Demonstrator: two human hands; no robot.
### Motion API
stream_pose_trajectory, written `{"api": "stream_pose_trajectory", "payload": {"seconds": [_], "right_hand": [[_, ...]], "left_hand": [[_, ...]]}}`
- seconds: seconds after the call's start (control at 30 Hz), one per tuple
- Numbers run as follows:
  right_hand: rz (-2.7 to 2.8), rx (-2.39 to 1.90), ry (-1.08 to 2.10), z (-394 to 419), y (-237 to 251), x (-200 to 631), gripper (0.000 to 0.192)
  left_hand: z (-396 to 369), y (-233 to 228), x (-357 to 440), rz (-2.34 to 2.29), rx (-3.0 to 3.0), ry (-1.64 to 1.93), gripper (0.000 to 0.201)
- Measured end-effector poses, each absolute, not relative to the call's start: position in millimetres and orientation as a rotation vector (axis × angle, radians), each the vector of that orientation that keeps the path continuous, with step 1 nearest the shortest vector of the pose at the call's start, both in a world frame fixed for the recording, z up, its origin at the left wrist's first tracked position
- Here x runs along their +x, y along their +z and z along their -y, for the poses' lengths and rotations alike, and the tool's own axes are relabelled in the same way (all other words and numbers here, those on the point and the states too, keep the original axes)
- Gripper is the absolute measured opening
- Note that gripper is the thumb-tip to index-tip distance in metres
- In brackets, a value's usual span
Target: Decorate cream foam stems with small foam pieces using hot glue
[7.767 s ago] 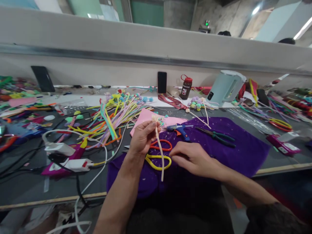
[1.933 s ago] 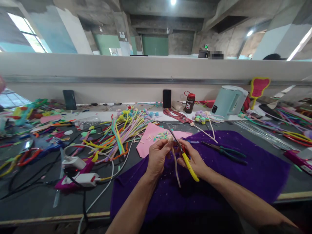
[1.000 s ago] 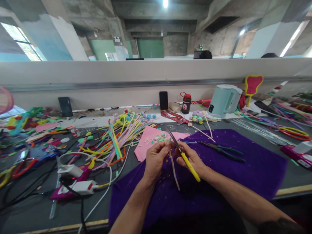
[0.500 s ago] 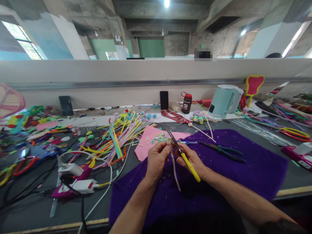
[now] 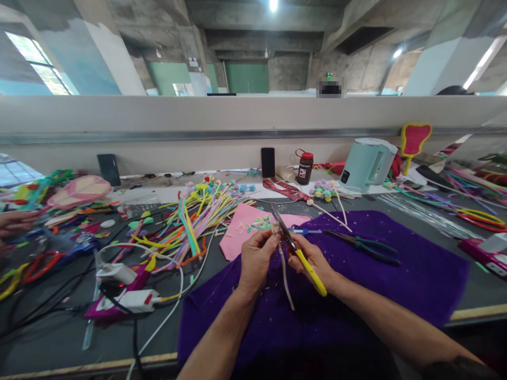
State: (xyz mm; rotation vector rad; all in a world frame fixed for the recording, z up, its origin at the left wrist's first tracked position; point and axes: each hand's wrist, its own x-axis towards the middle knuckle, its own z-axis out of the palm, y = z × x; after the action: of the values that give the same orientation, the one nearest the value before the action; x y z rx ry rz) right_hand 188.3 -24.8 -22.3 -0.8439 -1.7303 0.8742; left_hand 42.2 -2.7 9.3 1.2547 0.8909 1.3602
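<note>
Scissors (image 5: 300,255) slant away leftward in curled right fingers (image 5: 308,247); left fingers (image 5: 270,243) pinch a hanging stem (image 5: 285,279).

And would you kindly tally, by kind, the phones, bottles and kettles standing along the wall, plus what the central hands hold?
Black rectangular phones: 2
Brown red-lidded bottle: 1
Mint-green electric kettle: 1
Metal scissors with yellow handle: 1
Thin cream stem: 1
Total: 6

Blue tool (image 5: 304,231) mostly hidden behind R hand (image 5: 317,259), & 1 co-wkr hand (image 5: 15,224) cut off at L edge.
</note>
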Motion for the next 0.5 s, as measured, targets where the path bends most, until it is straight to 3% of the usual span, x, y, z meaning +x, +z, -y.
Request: {"api": "stream_pose_trajectory", "payload": {"seconds": [0.5], "right_hand": [[1.75, -0.792, 0.885, 25.9, -20.1, 187.0, 0.046]], "left_hand": [[1.5, 5.4, 41.7, -0.883, 1.235, 1.375, 0.018]]}}
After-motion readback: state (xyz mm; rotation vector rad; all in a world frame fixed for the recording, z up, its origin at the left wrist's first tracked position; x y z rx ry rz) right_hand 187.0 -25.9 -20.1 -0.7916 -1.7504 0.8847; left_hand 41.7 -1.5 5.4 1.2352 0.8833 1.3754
